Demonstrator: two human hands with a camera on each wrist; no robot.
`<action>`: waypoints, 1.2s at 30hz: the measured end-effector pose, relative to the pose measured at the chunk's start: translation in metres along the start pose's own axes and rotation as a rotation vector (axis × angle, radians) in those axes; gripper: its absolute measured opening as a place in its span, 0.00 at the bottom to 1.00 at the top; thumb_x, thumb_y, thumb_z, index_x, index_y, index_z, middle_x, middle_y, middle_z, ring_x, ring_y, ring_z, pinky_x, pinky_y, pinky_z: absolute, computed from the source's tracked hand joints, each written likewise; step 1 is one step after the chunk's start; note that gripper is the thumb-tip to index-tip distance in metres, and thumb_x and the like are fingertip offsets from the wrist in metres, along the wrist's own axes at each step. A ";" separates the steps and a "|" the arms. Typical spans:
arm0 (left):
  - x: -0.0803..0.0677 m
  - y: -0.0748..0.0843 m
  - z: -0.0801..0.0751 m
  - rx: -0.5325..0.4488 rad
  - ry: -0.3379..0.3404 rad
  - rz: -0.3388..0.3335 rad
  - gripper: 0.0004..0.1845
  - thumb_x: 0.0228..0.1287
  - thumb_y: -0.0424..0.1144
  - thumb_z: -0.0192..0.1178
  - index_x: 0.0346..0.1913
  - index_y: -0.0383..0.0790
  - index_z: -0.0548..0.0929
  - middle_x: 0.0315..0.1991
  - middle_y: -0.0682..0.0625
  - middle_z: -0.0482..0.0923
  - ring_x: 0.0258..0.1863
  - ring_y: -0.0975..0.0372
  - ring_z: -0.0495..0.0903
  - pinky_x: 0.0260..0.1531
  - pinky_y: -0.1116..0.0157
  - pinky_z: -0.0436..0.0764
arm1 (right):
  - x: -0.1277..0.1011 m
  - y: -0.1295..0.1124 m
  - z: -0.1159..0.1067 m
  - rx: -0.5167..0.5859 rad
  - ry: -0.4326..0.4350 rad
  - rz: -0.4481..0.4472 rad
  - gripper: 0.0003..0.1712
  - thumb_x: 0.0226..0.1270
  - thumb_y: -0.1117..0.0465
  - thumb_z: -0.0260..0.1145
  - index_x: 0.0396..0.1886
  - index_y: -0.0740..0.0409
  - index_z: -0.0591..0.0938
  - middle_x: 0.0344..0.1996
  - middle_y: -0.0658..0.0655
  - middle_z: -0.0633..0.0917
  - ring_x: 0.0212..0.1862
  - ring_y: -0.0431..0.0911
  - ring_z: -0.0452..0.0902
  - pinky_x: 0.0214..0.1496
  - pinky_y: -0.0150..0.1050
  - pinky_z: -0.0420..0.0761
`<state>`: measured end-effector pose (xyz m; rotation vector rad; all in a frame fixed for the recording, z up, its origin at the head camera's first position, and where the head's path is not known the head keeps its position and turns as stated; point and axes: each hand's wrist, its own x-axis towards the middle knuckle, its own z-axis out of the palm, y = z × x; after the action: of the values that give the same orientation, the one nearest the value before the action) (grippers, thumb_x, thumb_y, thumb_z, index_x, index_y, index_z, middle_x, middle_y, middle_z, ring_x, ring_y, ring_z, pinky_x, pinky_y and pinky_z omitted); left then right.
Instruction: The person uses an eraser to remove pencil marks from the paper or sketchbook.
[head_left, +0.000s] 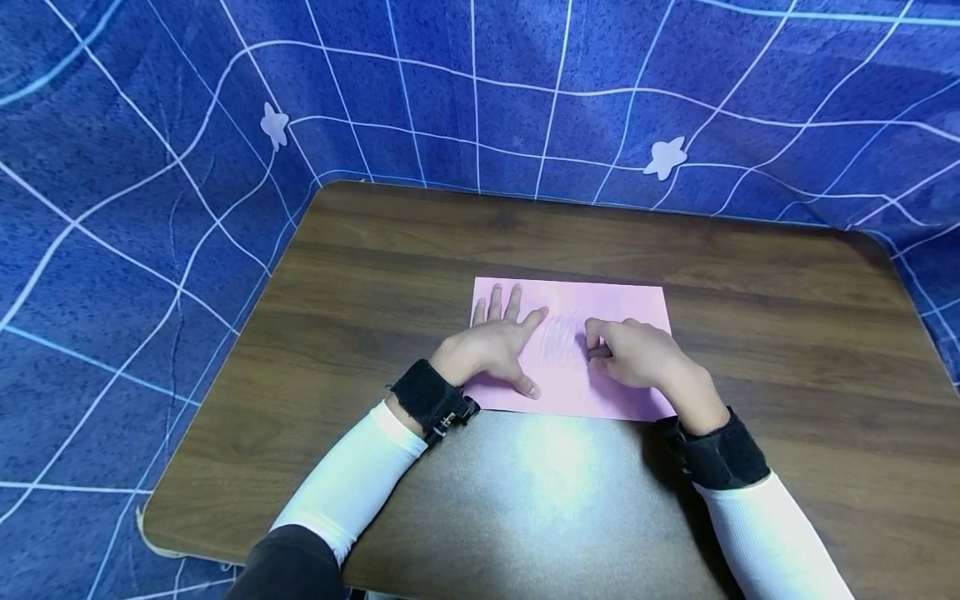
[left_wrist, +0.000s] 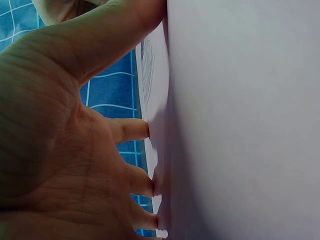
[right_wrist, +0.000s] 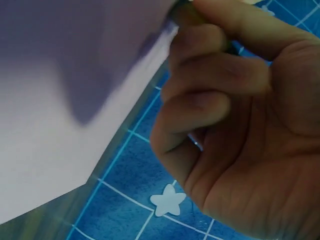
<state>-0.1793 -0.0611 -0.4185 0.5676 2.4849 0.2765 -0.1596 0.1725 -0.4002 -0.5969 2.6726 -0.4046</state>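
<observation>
A sheet of pink paper (head_left: pixel 558 400) lies on the wooden table, with faint purple scribbled strokes (head_left: pixel 561 337) near its middle. My left hand (head_left: pixel 498 342) rests on the paper's left part, fingers spread and straight; the left wrist view shows the fingertips (left_wrist: pixel 142 129) pressing on the sheet. Over the right part, my right hand (head_left: pixel 637 354) pinches a small dark olive-brown piece (right_wrist: pixel 186 14) between thumb and forefinger, close to the scribble. Its other fingers curl into the palm. Most of that piece is hidden by the fingers, and I cannot tell its kind.
The brown wood-grain table (head_left: pixel 375 267) extends around the paper on all sides. A blue curtain (head_left: pixel 450 100) with white wavy grid lines and pale star shapes hangs behind and to the left. Black bands (head_left: pixel 429 396) circle both wrists.
</observation>
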 end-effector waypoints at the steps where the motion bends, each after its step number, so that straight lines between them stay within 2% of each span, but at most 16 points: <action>1: 0.000 0.000 0.000 0.003 0.000 -0.002 0.71 0.43 0.65 0.78 0.84 0.61 0.40 0.82 0.38 0.17 0.79 0.40 0.16 0.78 0.40 0.27 | -0.001 -0.001 -0.001 -0.012 -0.005 -0.003 0.09 0.65 0.62 0.70 0.41 0.49 0.78 0.21 0.49 0.76 0.30 0.47 0.71 0.30 0.40 0.68; 5: 0.001 -0.002 0.000 -0.008 -0.007 -0.003 0.72 0.42 0.65 0.79 0.84 0.61 0.40 0.81 0.37 0.16 0.78 0.39 0.15 0.78 0.40 0.26 | 0.000 -0.005 0.003 0.014 -0.004 -0.056 0.09 0.69 0.60 0.69 0.45 0.50 0.78 0.24 0.49 0.82 0.31 0.45 0.74 0.31 0.41 0.72; 9: 0.001 -0.002 -0.001 -0.021 -0.020 -0.003 0.73 0.41 0.65 0.79 0.84 0.61 0.39 0.81 0.37 0.15 0.78 0.39 0.14 0.77 0.39 0.24 | 0.005 -0.012 0.014 0.073 0.048 -0.156 0.08 0.71 0.61 0.67 0.47 0.51 0.78 0.32 0.52 0.88 0.36 0.46 0.82 0.37 0.48 0.80; 14: 0.002 -0.002 -0.002 -0.013 -0.019 0.000 0.72 0.42 0.65 0.78 0.84 0.60 0.39 0.81 0.37 0.14 0.78 0.39 0.14 0.77 0.39 0.24 | 0.009 -0.022 0.025 0.100 0.084 -0.232 0.09 0.73 0.63 0.64 0.50 0.53 0.78 0.35 0.51 0.89 0.36 0.45 0.84 0.41 0.50 0.83; 16: 0.001 -0.002 -0.002 -0.012 -0.015 0.004 0.72 0.42 0.66 0.78 0.84 0.60 0.40 0.81 0.37 0.15 0.78 0.38 0.15 0.77 0.39 0.25 | 0.010 -0.027 0.026 0.095 0.090 -0.213 0.09 0.73 0.62 0.65 0.49 0.51 0.79 0.31 0.49 0.87 0.32 0.44 0.81 0.37 0.48 0.82; 19: 0.001 -0.002 -0.002 -0.006 -0.010 0.011 0.72 0.42 0.66 0.78 0.84 0.60 0.40 0.80 0.36 0.15 0.78 0.38 0.15 0.77 0.38 0.25 | 0.010 -0.033 0.025 0.074 0.093 -0.136 0.07 0.72 0.57 0.68 0.46 0.46 0.80 0.21 0.48 0.82 0.28 0.45 0.76 0.31 0.45 0.77; 22: 0.001 -0.002 -0.002 -0.002 -0.011 0.008 0.72 0.42 0.66 0.78 0.84 0.60 0.40 0.80 0.35 0.16 0.78 0.38 0.15 0.77 0.39 0.26 | 0.010 -0.037 0.022 0.058 0.078 -0.049 0.06 0.71 0.53 0.68 0.43 0.43 0.80 0.17 0.48 0.77 0.29 0.47 0.75 0.29 0.44 0.74; 29: 0.001 -0.002 -0.001 0.000 -0.013 -0.010 0.71 0.43 0.66 0.78 0.84 0.61 0.40 0.81 0.37 0.16 0.78 0.39 0.15 0.78 0.40 0.27 | 0.009 -0.028 0.016 0.050 0.039 0.031 0.06 0.66 0.55 0.70 0.38 0.43 0.80 0.23 0.48 0.81 0.34 0.49 0.77 0.31 0.45 0.74; 36: 0.000 0.000 -0.001 -0.018 -0.023 -0.009 0.72 0.43 0.65 0.78 0.84 0.62 0.38 0.81 0.38 0.14 0.78 0.40 0.14 0.78 0.41 0.25 | 0.006 -0.017 0.009 0.058 -0.001 0.053 0.06 0.62 0.60 0.69 0.35 0.46 0.80 0.22 0.47 0.79 0.31 0.47 0.73 0.31 0.41 0.69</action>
<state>-0.1800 -0.0612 -0.4178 0.5486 2.4598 0.2874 -0.1556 0.1534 -0.4038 -0.5083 2.6598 -0.4651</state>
